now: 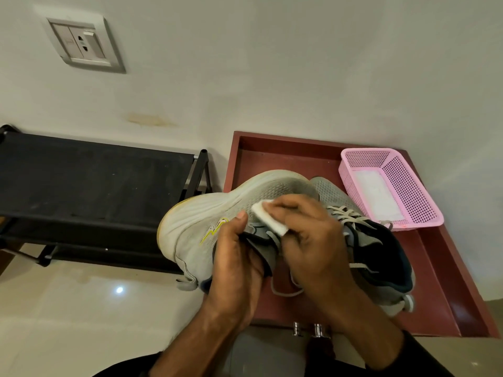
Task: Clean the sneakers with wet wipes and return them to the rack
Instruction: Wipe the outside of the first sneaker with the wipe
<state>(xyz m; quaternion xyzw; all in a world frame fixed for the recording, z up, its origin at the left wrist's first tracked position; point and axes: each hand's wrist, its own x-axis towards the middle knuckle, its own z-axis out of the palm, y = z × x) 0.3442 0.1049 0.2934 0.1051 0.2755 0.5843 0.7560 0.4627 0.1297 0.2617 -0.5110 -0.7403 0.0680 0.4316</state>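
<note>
**Wiping a grey sneaker held on its side**

Left hand point(236, 257) gripping the grey sneaker point(206, 221) at its collar: thumb laid flat on the side panel just beside the yellow logo point(213, 231), other fingers curled into the opening and hidden there. Sneaker tipped on its side, white sole turned up and away toward the wall, toe pointing forward past the left fingertips.

Right hand point(310, 235) pressing a folded white wet wipe point(269, 219) against the mesh upper. Fingers bent over the wipe, pinching it from above; only the front edge and one corner of the wipe visible beyond the fingertips. Wipe lying just right of the left thumb tip, nearly touching it.

Second grey sneaker point(381, 248) behind and right of the right knuckles, resting on the dark red cabinet top point(285, 153), its laces loose, dark lining showing. Cannot tell whether both sneakers touch each other.

Pink plastic basket point(408, 191) farther right of the right hand, on the same top, with a white sheet on its bottom. Black shoe rack point(89, 183) well left of the left hand, against the wall. Wall socket point(81, 43) high above the rack.
</note>
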